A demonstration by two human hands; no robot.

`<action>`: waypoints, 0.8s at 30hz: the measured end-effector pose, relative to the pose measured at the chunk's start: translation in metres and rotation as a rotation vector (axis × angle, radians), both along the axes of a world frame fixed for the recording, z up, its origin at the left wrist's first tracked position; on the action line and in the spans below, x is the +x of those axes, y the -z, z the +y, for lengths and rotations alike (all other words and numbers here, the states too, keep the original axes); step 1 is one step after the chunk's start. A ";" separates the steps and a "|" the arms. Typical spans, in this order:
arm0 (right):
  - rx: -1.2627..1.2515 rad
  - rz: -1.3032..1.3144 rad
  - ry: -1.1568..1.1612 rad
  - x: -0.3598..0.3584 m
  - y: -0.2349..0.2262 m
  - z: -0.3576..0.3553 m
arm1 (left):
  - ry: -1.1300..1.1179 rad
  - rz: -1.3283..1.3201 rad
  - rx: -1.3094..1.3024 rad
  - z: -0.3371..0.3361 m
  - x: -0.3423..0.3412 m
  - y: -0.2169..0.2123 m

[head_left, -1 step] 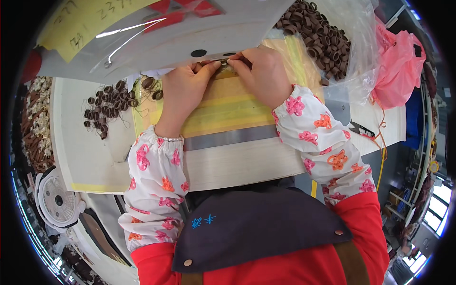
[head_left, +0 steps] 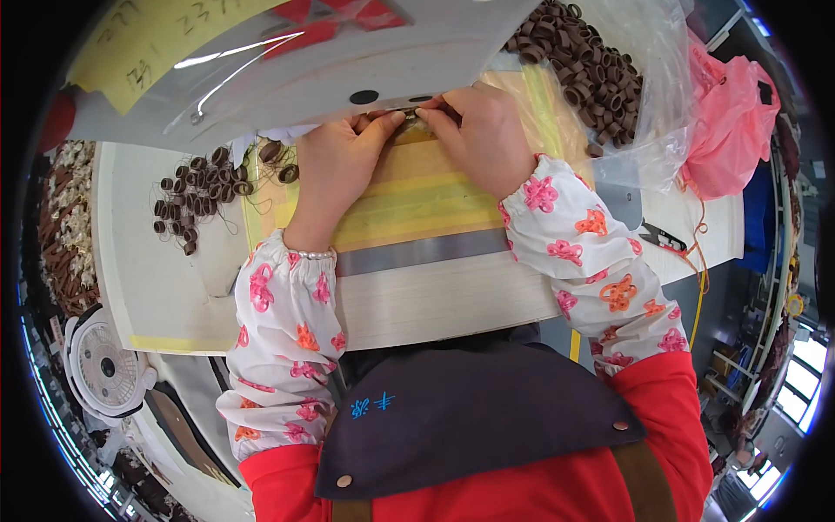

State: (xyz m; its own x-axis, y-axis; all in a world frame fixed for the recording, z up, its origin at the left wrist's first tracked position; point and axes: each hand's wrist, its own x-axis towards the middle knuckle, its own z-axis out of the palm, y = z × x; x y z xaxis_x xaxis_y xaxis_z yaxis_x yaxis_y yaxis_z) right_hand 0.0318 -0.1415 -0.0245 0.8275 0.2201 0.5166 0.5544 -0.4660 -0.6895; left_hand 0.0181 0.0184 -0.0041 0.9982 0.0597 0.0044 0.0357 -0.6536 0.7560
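Under the grey head of a sewing machine (head_left: 348, 78), my two hands meet at the stitching spot. My left hand (head_left: 335, 170) is closed, its thumb and fingers pinching close to the machine's foot. From the other side my right hand (head_left: 481, 135) pinches too, thumb tip almost against the left thumb. Whatever lies between the fingers is small and mostly hidden by them and the machine, so I cannot make it out. Left of my left hand lie several small brown loops (head_left: 204, 187) tangled in dark thread. A yellow-taped work surface (head_left: 400, 204) spreads beneath both wrists.
A heap of brown loops (head_left: 587, 74) rests on clear plastic at the far right, beside a pink plastic bag (head_left: 726, 122). Thread snips (head_left: 664, 237) lie near the table's right edge with an orange cord. At the lower left stands a white fan (head_left: 106, 365).
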 end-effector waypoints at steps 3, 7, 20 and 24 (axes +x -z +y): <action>-0.008 -0.001 0.009 0.000 0.000 0.001 | -0.005 0.034 0.017 -0.002 0.000 -0.004; -0.064 -0.058 0.043 0.001 0.001 0.002 | 0.033 -0.022 0.054 0.002 0.002 -0.003; -0.211 0.011 0.038 0.008 -0.005 0.004 | 0.015 -0.080 0.021 0.006 0.003 0.006; -0.199 0.047 0.040 0.009 -0.002 0.003 | 0.010 -0.029 0.086 0.002 0.001 -0.003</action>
State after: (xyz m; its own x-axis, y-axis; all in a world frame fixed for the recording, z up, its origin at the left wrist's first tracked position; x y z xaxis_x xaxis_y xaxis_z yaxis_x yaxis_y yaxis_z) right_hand 0.0412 -0.1382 -0.0220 0.8601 0.2800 0.4265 0.5016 -0.6166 -0.6067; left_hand 0.0194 0.0203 -0.0013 0.9981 0.0475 0.0383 0.0073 -0.7161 0.6979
